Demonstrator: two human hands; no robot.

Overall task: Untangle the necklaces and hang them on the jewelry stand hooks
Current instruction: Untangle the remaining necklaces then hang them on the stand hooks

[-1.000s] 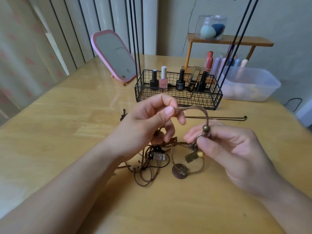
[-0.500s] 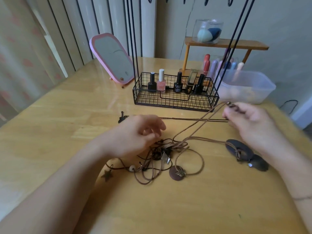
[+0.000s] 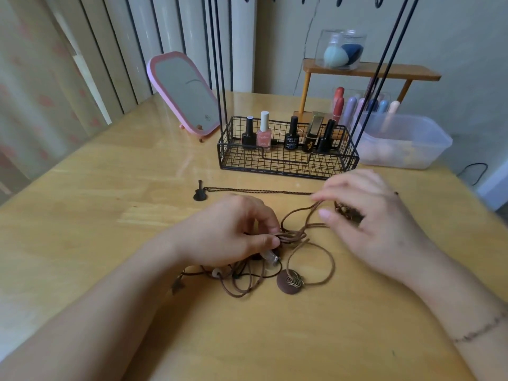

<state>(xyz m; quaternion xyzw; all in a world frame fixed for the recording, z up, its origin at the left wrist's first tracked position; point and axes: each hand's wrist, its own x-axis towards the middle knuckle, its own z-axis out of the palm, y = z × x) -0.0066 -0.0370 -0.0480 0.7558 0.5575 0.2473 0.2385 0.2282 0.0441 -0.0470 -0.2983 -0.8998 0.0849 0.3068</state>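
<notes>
Tangle of brown cord necklaces (image 3: 277, 254) lay on the wooden table (image 3: 110, 215) at centre, nearer the 6 o'clock edge than the stand. How many cords were knotted in it could not be counted. One round brown disc pendant (image 3: 288, 284) with wire rings lay flat at the tangle's 5 o'clock, on its own loop of cord. One pale bead (image 3: 217, 273) and one small dark star charm (image 3: 177, 285) trailed out at 8 o'clock.

Left hand (image 3: 228, 235) rested over the tangle's 9 o'clock side, fingers curled, thumb and forefinger pinching a bunch of cords at the knot. Right hand (image 3: 368, 218) sat at the tangle's 2 o'clock, fingers loosely bent and a little spread, forefinger and thumb pinching a raised cord loop (image 3: 305, 215); a dark beaded piece (image 3: 349, 213) showed under the palm, grip on it unclear.

One thin chain necklace (image 3: 261, 191) lay stretched straight at 12 o'clock of the hands, apart from the tangle, one small dark guitar pendant (image 3: 200, 191) at its left end.

Beyond it, jewelry stand (image 3: 288, 163): wire basket base, thin black uprights, hooks cut off at the frame's top. Five bottles (image 3: 291, 133) stood in the basket. One pink mirror (image 3: 184, 92) at 11 o'clock; one clear plastic tub (image 3: 406, 144) at 2 o'clock; one small wooden shelf (image 3: 371, 71) behind.
</notes>
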